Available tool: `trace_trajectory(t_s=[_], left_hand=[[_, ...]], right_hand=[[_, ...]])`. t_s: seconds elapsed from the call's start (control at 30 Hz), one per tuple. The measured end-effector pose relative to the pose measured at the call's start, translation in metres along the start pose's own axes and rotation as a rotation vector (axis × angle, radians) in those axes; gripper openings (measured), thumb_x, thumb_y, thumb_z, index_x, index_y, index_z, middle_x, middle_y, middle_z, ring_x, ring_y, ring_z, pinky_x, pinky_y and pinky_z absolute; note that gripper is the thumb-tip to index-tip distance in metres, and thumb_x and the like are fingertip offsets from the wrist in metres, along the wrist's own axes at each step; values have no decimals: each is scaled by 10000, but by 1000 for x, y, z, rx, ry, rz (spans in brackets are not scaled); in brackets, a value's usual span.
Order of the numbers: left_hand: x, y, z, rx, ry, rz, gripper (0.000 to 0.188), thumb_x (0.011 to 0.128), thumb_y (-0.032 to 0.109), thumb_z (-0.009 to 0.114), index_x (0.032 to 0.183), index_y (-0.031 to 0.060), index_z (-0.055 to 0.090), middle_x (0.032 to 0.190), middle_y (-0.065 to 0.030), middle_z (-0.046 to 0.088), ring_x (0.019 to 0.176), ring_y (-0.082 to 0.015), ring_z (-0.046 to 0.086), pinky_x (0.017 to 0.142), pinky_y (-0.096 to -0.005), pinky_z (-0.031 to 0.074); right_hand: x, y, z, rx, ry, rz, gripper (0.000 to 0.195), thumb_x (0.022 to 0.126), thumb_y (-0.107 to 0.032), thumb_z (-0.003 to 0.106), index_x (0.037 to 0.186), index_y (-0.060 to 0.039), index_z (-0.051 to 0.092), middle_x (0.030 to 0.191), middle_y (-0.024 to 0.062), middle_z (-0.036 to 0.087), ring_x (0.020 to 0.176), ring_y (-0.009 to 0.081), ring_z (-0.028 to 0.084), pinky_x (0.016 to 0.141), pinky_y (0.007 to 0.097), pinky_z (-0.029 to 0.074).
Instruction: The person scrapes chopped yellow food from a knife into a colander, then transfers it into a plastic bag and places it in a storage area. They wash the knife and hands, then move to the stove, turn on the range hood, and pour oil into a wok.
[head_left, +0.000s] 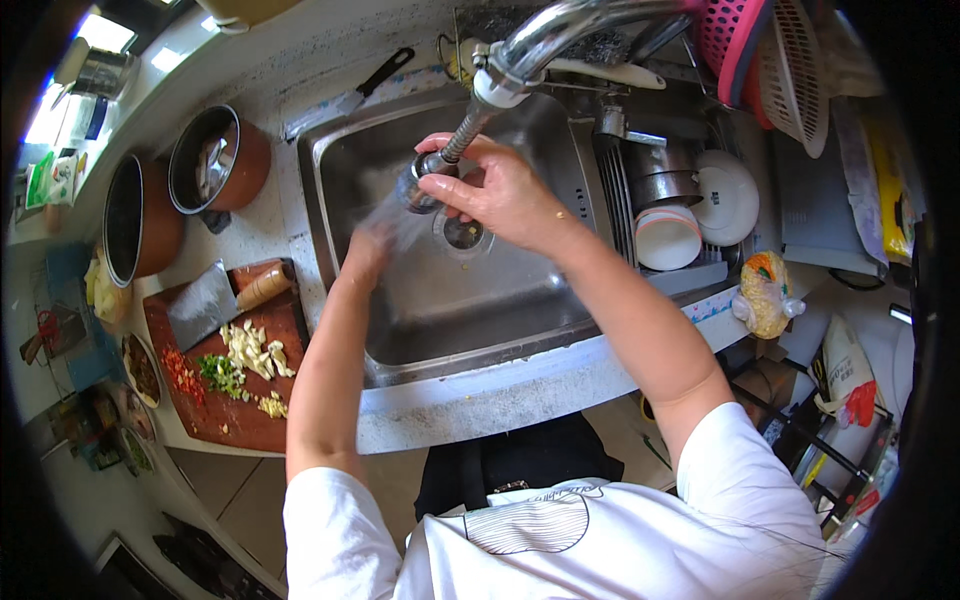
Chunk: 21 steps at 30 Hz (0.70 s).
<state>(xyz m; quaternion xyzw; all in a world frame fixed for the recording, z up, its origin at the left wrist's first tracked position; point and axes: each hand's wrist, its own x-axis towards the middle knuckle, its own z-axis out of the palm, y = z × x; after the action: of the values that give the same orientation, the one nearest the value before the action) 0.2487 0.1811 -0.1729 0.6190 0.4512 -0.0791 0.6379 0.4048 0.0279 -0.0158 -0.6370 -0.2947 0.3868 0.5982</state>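
My right hand (487, 187) grips the spray head (420, 184) of a flexible faucet hose (469, 131). Water fans out from it to the lower left. In that spray, over the left side of the stainless steel sink (465, 300), is my left hand (373, 240). Spray and blur hide its fingers, so its pose is unclear. Beneath my right hand lies the drain (463, 232), with small yellow bits in and near it. A yellow speck sticks to my right wrist.
Left of the sink, a wooden cutting board (217, 420) bears a cleaver (202, 304), chopped garlic (251, 349), green onion (221, 375) and red chili (182, 373). Two brown pots (255, 161) stand behind it. At right, a dish rack (619, 202) holds bowls (667, 244) and a plate (731, 199).
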Motion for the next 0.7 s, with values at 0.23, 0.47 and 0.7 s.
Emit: trace_trajectory(t_s=[0.23,0.47,0.7], left_hand=[[-154,23,4,881,-426,304,503,837,426,572,1157,38,564,1083,-204,598,1011,-364,556,872,-411,431],[-166,-5,16,858,-386,205,466,823,413,597,1106,43,610,1125,-147,601,1036,-318,564,856,-374,449],[-151,-3,120,596,-147,260,287,872,341,559,890,75,666,799,-155,646,760,-338,605,683,-405,464]], right_hand=[[-8,-17,-46,-771,-67,-220,272,801,-179,662,1013,-22,594,900,70,555,730,141,558,656,256,462],[1,-29,-55,-695,-322,23,277,822,-220,655,1036,-53,601,857,27,555,712,99,552,575,239,459],[-1,-16,-29,-156,-243,90,364,798,-296,678,1037,-36,589,803,31,622,617,82,543,543,247,467]])
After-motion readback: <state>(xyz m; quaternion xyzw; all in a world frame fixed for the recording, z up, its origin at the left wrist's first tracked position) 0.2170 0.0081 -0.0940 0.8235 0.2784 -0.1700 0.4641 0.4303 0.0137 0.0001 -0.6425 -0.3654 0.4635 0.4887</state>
